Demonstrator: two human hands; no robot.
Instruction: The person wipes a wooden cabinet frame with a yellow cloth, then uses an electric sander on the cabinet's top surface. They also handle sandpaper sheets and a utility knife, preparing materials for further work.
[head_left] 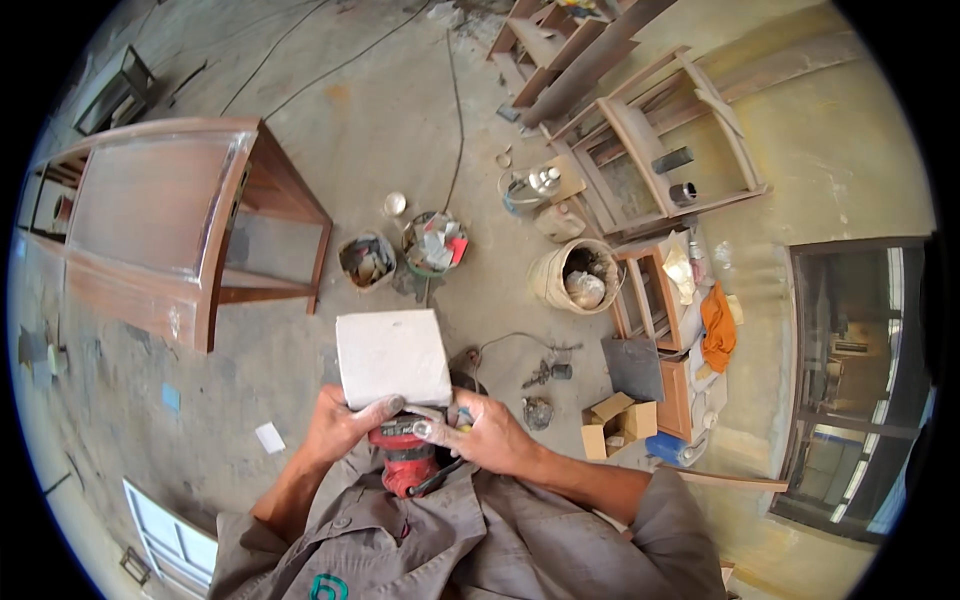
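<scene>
A flat, white, nearly square pad or sheet (394, 352) extends away from me, its near edge against a red-and-black power sander (408, 465). The sander stands close to my shirt front. My left hand (345, 425) grips the near left corner of the white pad, its thumb on top and its fingers mostly hidden underneath. My right hand (490, 435) closes around the sander's right side, thumb and fingertips over its front by the pad's near edge. White dust coats the fingers of both hands. Where the pad meets the sander is partly hidden by my thumbs.
A brown wooden cabinet (150, 205) stands at the left. Beyond my hands are two debris-filled buckets (367, 262) and a large white bucket (545, 282). Wooden frames (640, 150) lean along the right wall, above an open cardboard box (618, 425). Cables (455, 120) cross the floor.
</scene>
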